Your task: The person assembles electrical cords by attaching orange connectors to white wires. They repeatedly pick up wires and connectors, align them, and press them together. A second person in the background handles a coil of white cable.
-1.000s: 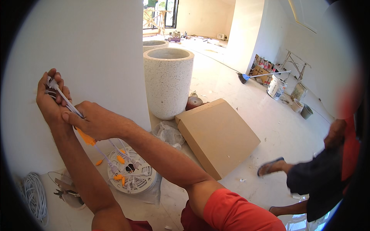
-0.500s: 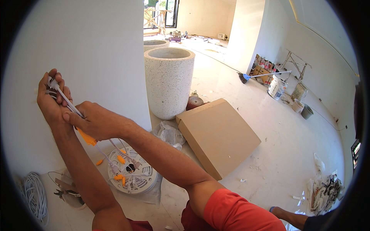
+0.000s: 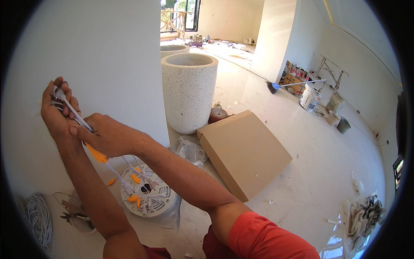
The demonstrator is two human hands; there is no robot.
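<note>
At the left, in front of the pale wall, my left hand [image 3: 59,103] is raised with its fingers curled around a white connector [image 3: 58,93] on a white cable. Just below, my right hand [image 3: 103,134] grips the white cable [image 3: 78,116] between thumb and fingers, against my left wrist. An orange sleeve [image 3: 96,153] sticks out under the right hand, with thin white cord running down from it. Below stands a white reel [image 3: 160,206], with several white cords, plugs and orange caps [image 3: 136,178] lying on top.
A brown cardboard box [image 3: 248,153] lies right of the reel, beside crumpled clear plastic [image 3: 189,149] and a tall speckled planter [image 3: 189,93]. Coiled grey cable [image 3: 39,220] and tools [image 3: 77,216] are at lower left. A broom [image 3: 274,87], buckets [image 3: 310,98] and a rubbish pile [image 3: 364,213] are at right.
Another person's foot and leg, at the lower right before, have gone out of view. Both my hands keep nearly the same place and grip.
</note>
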